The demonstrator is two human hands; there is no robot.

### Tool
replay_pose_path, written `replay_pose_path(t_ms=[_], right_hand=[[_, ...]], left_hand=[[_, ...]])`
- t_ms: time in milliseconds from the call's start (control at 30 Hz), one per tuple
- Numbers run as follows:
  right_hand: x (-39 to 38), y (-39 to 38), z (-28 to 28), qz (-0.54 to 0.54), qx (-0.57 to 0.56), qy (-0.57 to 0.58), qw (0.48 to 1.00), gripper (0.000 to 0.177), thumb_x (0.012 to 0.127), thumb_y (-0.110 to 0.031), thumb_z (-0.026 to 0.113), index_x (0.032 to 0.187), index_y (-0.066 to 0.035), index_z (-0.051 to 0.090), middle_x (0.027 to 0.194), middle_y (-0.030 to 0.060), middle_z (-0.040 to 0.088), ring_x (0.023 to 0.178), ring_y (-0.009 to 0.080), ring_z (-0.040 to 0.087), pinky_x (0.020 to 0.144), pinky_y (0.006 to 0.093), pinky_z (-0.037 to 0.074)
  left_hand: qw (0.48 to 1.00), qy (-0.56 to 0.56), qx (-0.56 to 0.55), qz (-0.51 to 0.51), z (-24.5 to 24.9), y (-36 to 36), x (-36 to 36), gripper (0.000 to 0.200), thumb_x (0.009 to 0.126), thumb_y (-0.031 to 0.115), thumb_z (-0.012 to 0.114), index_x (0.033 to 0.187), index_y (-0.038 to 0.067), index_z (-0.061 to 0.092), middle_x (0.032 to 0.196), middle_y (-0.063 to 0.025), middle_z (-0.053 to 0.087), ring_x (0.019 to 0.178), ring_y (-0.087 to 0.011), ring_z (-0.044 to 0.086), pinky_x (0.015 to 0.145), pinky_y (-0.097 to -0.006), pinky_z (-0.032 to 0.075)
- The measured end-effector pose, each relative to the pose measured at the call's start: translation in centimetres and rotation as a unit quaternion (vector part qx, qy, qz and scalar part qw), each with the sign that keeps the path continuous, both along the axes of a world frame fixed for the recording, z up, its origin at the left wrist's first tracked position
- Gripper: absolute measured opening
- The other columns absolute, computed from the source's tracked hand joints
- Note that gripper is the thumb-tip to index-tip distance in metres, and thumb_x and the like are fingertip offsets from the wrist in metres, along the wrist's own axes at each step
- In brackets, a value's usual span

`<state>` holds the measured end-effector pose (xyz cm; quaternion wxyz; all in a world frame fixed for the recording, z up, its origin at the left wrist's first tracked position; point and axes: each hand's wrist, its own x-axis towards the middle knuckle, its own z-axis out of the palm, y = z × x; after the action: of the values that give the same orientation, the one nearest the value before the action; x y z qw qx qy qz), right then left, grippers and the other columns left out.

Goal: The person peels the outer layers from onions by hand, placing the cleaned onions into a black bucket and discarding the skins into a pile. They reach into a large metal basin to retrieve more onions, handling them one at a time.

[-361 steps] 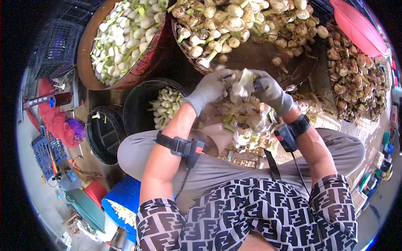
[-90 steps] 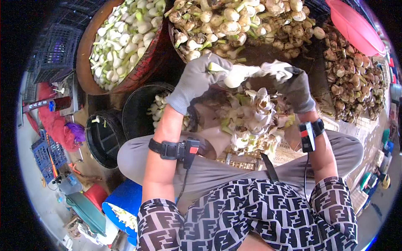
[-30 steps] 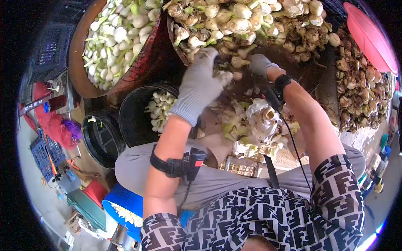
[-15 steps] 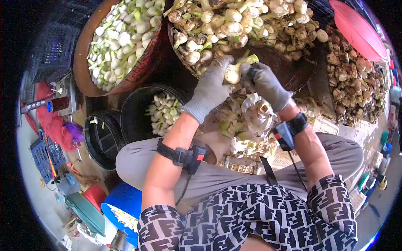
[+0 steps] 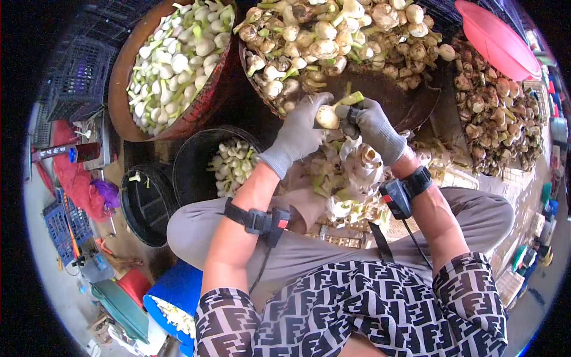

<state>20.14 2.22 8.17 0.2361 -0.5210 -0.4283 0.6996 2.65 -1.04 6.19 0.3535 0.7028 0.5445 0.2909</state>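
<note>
A pale garlic bulb (image 5: 327, 117) with a short green stem is between my two grey-gloved hands, over the near edge of a large round tub (image 5: 416, 107) of untrimmed, soil-stained bulbs. My left hand (image 5: 300, 128) grips the bulb from the left. My right hand (image 5: 375, 128) is closed at the bulb's right side, by the stem, with a dark band or small tool at its fingers that I cannot make out. Loose peeled skins (image 5: 357, 163) lie in a heap just below my hands.
Clean white bulbs fill a rusty red tub (image 5: 121, 89) at the upper left. A black bucket (image 5: 184, 160) holds more bulbs, beside another black tub (image 5: 134, 220). Brown bulbs (image 5: 499, 113) and a pink basin (image 5: 499, 41) are at the right. A blue bucket (image 5: 184, 285) stands lower left.
Both hands and the bulb have shifted slightly down and left in view. The bulb is turned, its stem now pointing up and right. The whole view has also moved a little.
</note>
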Motion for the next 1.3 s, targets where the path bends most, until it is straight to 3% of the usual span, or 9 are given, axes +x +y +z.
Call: replay_pose_path(t_ms=[233, 467, 633, 867, 1000, 1033, 1133, 1167, 1300], right_hand=[[0.1, -0.1, -0.3, -0.042, -0.001, 0.105, 0.994, 0.014, 0.079, -0.005, 0.059, 0.091, 0.001, 0.061, 0.070, 0.0037, 0.060, 0.054, 0.0088, 0.053, 0.047, 0.0217, 0.040], [0.3, -0.3, -1.9, -0.013, 0.143, -0.058, 0.988, 0.024, 0.075, 0.005, 0.060, 0.098, -0.001, 0.062, 0.083, 0.0012, 0.063, 0.076, 0.0128, 0.058, 0.072, 0.0235, 0.046], [-0.5, -0.2, -2.7, 0.019, 0.301, -0.060, 0.952, 0.024, 0.073, 0.000, 0.066, 0.097, -0.002, 0.064, 0.097, 0.0044, 0.062, 0.086, 0.0131, 0.056, 0.078, 0.0242, 0.043], [0.8, -0.5, -0.1, -0.010, -0.004, 0.073, 0.997, 0.019, 0.075, -0.002, 0.063, 0.095, -0.003, 0.064, 0.085, 0.0033, 0.064, 0.077, 0.0146, 0.058, 0.072, 0.0259, 0.046], [2.8, -1.1, -1.1, 0.150, 0.390, -0.111, 0.902, 0.010, 0.080, -0.003, 0.057, 0.087, 0.001, 0.062, 0.085, 0.0035, 0.065, 0.074, 0.0105, 0.058, 0.067, 0.0240, 0.046], [2.2, -1.9, -1.5, 0.046, 0.245, -0.031, 0.968, 0.008, 0.081, -0.004, 0.057, 0.086, 0.001, 0.060, 0.080, 0.0007, 0.063, 0.072, 0.0083, 0.056, 0.064, 0.0238, 0.045], [2.2, -1.9, -1.8, 0.041, 0.243, -0.021, 0.969, 0.011, 0.081, -0.006, 0.057, 0.089, 0.000, 0.060, 0.078, -0.0008, 0.062, 0.071, 0.0074, 0.054, 0.064, 0.0226, 0.044], [2.1, -1.9, -1.9, 0.026, 0.215, -0.002, 0.976, 0.012, 0.080, -0.007, 0.057, 0.090, 0.000, 0.060, 0.079, -0.0009, 0.061, 0.070, 0.0075, 0.054, 0.064, 0.0222, 0.044], [0.1, -1.8, -1.0, -0.072, 0.027, 0.086, 0.993, 0.020, 0.077, -0.009, 0.060, 0.094, 0.001, 0.061, 0.080, 0.0023, 0.062, 0.070, 0.0104, 0.055, 0.065, 0.0226, 0.044]], left_hand=[[0.967, -0.215, -0.135, 0.009, 0.3, 0.1, -0.6, 0.046, 0.076, 0.018, 0.067, 0.117, 0.004, 0.050, 0.102, -0.0075, 0.060, 0.094, -0.0156, 0.057, 0.087, -0.0276, 0.042], [0.793, -0.459, -0.387, 0.109, 0.1, -0.1, -1.1, 0.044, 0.092, 0.040, 0.043, 0.114, 0.004, 0.053, 0.098, -0.0050, 0.062, 0.088, -0.0123, 0.058, 0.078, -0.0253, 0.046], [0.975, -0.182, -0.095, 0.085, -0.6, 0.7, 0.0, 0.037, 0.083, 0.032, 0.061, 0.104, 0.002, 0.057, 0.088, -0.0063, 0.063, 0.080, -0.0157, 0.060, 0.068, -0.0260, 0.049], [0.928, -0.318, -0.124, 0.146, -1.2, 0.0, -0.1, 0.034, 0.088, 0.031, 0.053, 0.111, 0.005, 0.054, 0.091, -0.0068, 0.062, 0.081, -0.0149, 0.060, 0.069, -0.0244, 0.048], [0.807, -0.440, -0.357, 0.165, 0.4, 0.1, -0.5, 0.045, 0.090, 0.044, 0.043, 0.106, 0.004, 0.058, 0.078, -0.0053, 0.063, 0.052, -0.0098, 0.056, 0.040, -0.0233, 0.042], [0.793, -0.456, -0.372, 0.161, 0.5, 0.2, -0.6, 0.046, 0.089, 0.045, 0.044, 0.104, 0.004, 0.059, 0.076, -0.0054, 0.063, 0.051, -0.0100, 0.056, 0.040, -0.0237, 0.042], [0.851, -0.334, -0.389, 0.116, 1.4, 0.9, -1.8, 0.045, 0.086, 0.048, 0.048, 0.099, 0.006, 0.062, 0.075, -0.0065, 0.063, 0.065, -0.0135, 0.061, 0.051, -0.0252, 0.048], [0.946, -0.243, -0.144, 0.157, -2.2, 1.0, -1.6, 0.043, 0.085, 0.038, 0.057, 0.105, 0.000, 0.058, 0.098, -0.0075, 0.063, 0.090, -0.0153, 0.059, 0.081, -0.0257, 0.045], [0.984, 0.002, -0.008, 0.180, 1.7, 0.8, -0.4, 0.038, 0.074, 0.032, 0.069, 0.098, 0.004, 0.061, 0.095, -0.0131, 0.062, 0.087, -0.0227, 0.060, 0.078, -0.0289, 0.046]])
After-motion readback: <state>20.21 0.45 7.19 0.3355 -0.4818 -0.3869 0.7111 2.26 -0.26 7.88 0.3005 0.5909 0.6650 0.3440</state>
